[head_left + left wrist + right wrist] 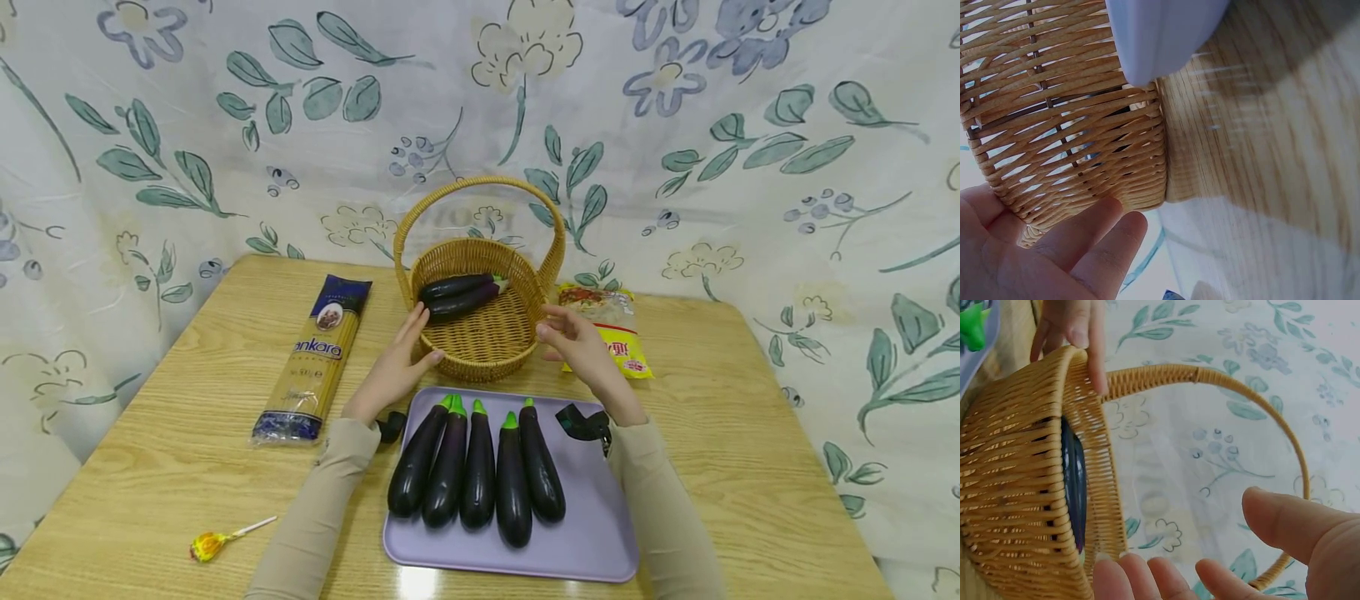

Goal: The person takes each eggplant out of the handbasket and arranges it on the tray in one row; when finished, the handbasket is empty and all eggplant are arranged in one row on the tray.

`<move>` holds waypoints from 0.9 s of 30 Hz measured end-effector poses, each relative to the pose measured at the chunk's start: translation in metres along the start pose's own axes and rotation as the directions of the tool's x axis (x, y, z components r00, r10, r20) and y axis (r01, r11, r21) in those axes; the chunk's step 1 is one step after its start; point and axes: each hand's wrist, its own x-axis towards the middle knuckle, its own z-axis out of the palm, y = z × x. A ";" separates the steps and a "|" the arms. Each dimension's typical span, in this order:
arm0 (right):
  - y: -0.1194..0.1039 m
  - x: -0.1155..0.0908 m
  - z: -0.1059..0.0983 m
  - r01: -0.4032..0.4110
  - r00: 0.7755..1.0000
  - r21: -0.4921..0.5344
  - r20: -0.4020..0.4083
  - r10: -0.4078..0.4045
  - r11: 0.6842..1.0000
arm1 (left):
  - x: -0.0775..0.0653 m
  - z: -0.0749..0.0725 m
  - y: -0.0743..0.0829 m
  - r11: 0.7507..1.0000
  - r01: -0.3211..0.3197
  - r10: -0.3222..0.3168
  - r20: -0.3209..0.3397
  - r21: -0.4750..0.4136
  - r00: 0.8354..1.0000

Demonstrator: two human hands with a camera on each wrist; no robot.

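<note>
A wicker basket [486, 368] with a tall arched handle stands at the back of the table. Two dark eggplants [459, 305] lie inside it, toward its left side. My left hand [396, 367] rests against the basket's left side, its fingers [1113, 250] stretched along the woven wall. At the opposite side is my right hand [588, 352], loosely bent, with thumb and fingers apart and nothing between them; its fingertips [1138, 572] are right at the rim. In front of the basket, several eggplants [477, 475] with green stems lie side by side on a lilac tray [588, 525].
To the left lies a pack of spaghetti [311, 358], with a wrapped lollipop [210, 546] nearer the front edge. A yellow and red food packet [626, 337] lies behind my right hand. A floral cloth [300, 167] hangs behind the table.
</note>
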 end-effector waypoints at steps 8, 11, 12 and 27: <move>-0.006 0.011 0.005 -0.014 1.000 0.043 -0.004 0.014 0.999 | 0.000 0.000 -0.001 1.000 0.002 -0.002 -0.006 0.004 1.000; -0.008 0.015 0.007 -0.008 1.000 0.056 -0.004 0.008 0.998 | 0.000 0.000 -0.001 1.000 0.004 -0.004 -0.008 0.005 1.000; -0.009 0.017 0.008 -0.008 1.000 0.059 -0.005 0.008 0.998 | 0.000 0.000 -0.001 1.000 0.004 -0.004 -0.007 0.005 1.000; -0.020 0.037 0.017 -0.074 0.996 0.102 -0.045 0.079 0.992 | -0.002 0.000 0.001 1.000 0.009 -0.009 0.002 0.005 1.000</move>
